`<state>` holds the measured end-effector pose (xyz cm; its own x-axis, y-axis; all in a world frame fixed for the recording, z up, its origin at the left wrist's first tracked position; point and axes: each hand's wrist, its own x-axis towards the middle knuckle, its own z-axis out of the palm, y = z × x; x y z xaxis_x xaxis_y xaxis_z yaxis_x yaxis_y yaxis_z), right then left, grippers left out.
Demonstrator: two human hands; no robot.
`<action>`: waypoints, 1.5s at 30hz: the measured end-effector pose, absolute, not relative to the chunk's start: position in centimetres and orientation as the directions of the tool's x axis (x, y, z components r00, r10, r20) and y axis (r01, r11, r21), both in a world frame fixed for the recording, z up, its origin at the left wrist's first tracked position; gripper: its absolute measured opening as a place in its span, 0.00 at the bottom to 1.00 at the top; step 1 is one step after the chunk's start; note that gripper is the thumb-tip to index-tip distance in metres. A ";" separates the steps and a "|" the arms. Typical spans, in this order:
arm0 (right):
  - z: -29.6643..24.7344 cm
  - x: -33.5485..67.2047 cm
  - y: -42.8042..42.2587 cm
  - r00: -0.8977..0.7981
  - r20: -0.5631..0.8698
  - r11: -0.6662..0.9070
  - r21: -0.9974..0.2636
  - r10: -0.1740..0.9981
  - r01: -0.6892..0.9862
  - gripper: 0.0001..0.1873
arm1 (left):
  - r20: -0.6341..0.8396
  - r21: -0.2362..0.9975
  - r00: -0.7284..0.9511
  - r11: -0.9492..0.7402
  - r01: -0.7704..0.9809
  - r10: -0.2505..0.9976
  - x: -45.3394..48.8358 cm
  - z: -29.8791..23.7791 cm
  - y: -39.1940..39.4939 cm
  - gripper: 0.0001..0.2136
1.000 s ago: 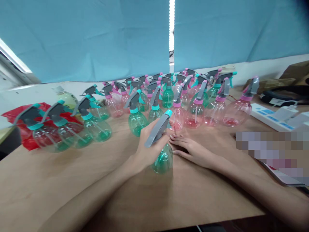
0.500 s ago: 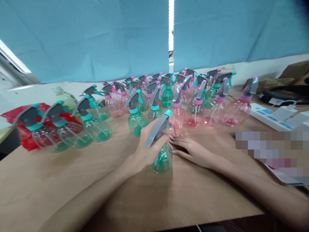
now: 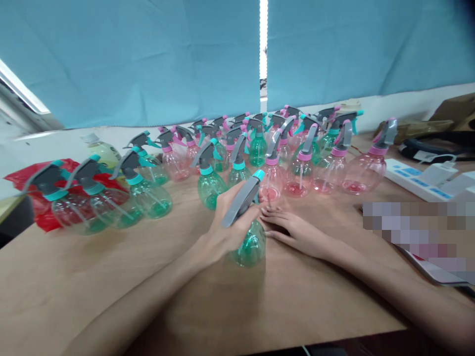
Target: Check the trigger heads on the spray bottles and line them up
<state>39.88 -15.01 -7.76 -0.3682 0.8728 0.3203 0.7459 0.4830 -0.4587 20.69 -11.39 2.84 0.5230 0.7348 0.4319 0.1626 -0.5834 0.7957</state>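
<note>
My left hand (image 3: 226,225) is wrapped round the neck of a green spray bottle (image 3: 251,247) with a grey trigger head and turquoise nozzle. The bottle stands on the wooden table (image 3: 297,301), its nozzle pointing away to the upper right. Just right of it my right hand (image 3: 287,227) lies flat with its fingers stretched out; the fingertips are beside the bottle, and I cannot tell whether they touch it. Close behind stand another green spray bottle (image 3: 211,188) and a pink spray bottle (image 3: 272,180).
Several more green and pink spray bottles fill the back; clear green-based ones (image 3: 150,198) stand at left before a red plastic bag (image 3: 40,212). A pale yellow bottle (image 3: 100,151) is behind. A white power strip (image 3: 411,180) and black headband-like object (image 3: 419,148) lie at right.
Both hands and the held spray bottle stay where they were. The whole view has shifted very slightly.
</note>
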 end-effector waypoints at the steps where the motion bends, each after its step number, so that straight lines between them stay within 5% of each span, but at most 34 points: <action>1: -7.8 39.9 -15.0 -0.365 0.315 0.478 -0.458 0.876 0.750 0.27 | 0.427 0.796 0.522 -0.581 0.171 0.738 20.7 2.8 -11.4 0.02; 26: -8.0 40.0 -15.0 -0.371 0.346 0.501 -0.459 0.862 0.734 0.25 | 0.448 0.769 0.550 -0.618 0.164 0.704 20.8 2.8 -11.1 0.03; 38: -8.3 40.2 -14.6 -0.391 0.369 0.530 -0.452 0.843 0.717 0.25 | 0.404 0.834 0.484 -0.530 0.154 0.776 20.6 2.0 -11.8 0.13; 45: -8.0 40.1 -14.6 -0.387 0.362 0.521 -0.433 0.848 0.736 0.25 | 0.417 0.734 0.441 -0.581 0.352 0.795 20.1 1.7 -12.0 0.19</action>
